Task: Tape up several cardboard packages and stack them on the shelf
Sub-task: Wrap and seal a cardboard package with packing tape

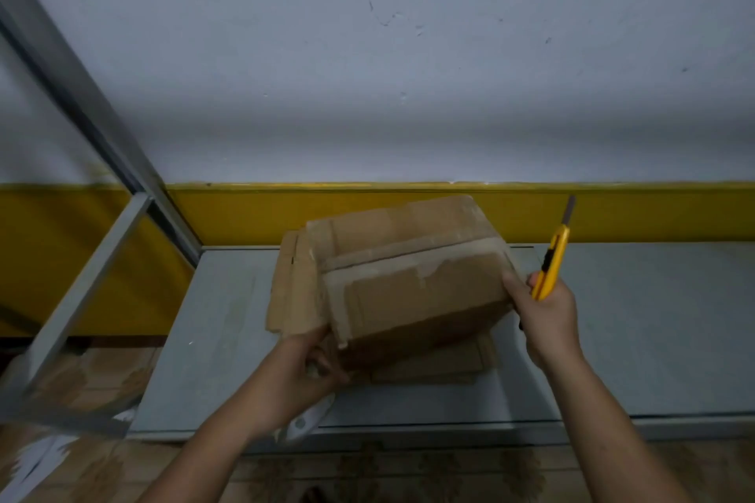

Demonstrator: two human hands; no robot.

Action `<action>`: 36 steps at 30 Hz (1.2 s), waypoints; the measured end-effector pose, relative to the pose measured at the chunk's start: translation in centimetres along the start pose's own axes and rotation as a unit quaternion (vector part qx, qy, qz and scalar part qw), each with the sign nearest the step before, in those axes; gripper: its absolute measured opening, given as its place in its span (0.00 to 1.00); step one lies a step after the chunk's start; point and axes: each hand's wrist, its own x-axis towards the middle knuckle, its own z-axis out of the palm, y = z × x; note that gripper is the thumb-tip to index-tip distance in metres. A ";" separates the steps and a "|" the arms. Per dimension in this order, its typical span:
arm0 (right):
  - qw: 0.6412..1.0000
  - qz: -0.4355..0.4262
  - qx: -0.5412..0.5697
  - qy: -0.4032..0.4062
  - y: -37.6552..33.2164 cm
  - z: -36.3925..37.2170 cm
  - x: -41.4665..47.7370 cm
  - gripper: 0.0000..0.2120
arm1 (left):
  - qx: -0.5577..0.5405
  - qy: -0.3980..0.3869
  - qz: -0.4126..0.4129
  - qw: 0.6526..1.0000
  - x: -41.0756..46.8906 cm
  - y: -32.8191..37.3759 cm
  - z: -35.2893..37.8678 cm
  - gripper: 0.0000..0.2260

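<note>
So the box [408,282] sits dead centre of the frame, tipped up on one edge on the grey shelf [633,319], with a flat sheet of cardboard [292,286] under it that pokes out on the left. Tape runs along the top seam and down the left side, pretty ragged in spots.

The left hand [310,368], lower middle of the frame, grips the box's near left corner with fingers curled around it. The right hand [547,310], right of centre, is wrapped around a yellow knife [551,261] that points up, blade out, while one fingertip touches the box's right edge.

Something white [304,423] peeks out from under the left wrist, can't tell what it is. A grey metal frame [81,94] slants across the left of the frame. Behind it all is a scuffed wall [408,53] with a yellow stripe [245,212] along the bottom, and there's patterned floor [408,470] at the lower edge.
</note>
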 end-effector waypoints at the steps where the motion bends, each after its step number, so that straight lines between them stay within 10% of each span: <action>1: 1.000 -0.007 -0.003 0.002 -0.5 0.5 1.0 0.21 | -0.009 -0.009 -0.005 1.000 -0.8 0.0 0.6 0.28; 7: 0.999 0.025 -0.001 0.027 -1.8 5.2 6.2 0.22 | -0.078 -0.131 -0.016 0.988 -2.2 1.3 4.4 0.27; 24: 0.985 -0.008 -0.116 -0.130 -3.7 7.3 1.8 0.30 | -0.034 -0.173 0.033 0.984 4.9 4.4 9.2 0.34; 29: 0.978 -0.010 -0.146 -0.146 -4.1 6.4 2.4 0.27 | -0.069 -0.190 0.026 0.979 1.9 3.8 6.1 0.20; 36: 0.961 -0.171 -0.215 -0.042 -6.6 2.3 -3.1 0.09 | -0.113 -0.099 0.101 0.983 0.0 7.0 1.8 0.32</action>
